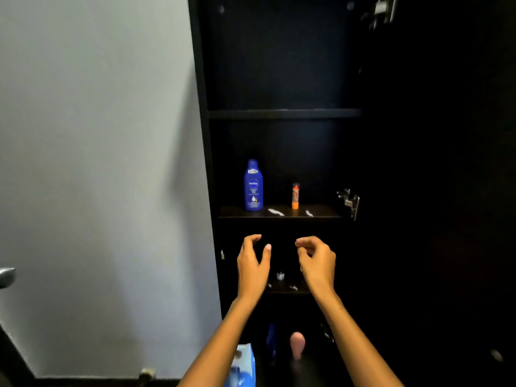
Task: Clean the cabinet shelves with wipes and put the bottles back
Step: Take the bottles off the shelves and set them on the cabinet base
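Note:
A tall black cabinet stands open in front of me. On its middle shelf (237,213) a blue lotion bottle (253,185) stands upright at the left, and a small orange stick (295,196) stands to its right. White smears (276,212) lie on the shelf front. My left hand (252,263) and my right hand (317,261) hover just below that shelf, fingers curled and apart, holding nothing. A small jar (280,275) sits on the lower shelf between my hands. A blue and white wipes pack (242,367) lies low beside my left forearm.
A dark blue bottle (271,340) and a pink bottle (297,344) stand low in the cabinet. The top shelf (284,113) holds nothing visible. A metal hinge (350,202) juts out at the right. A grey wall (97,163) is on the left.

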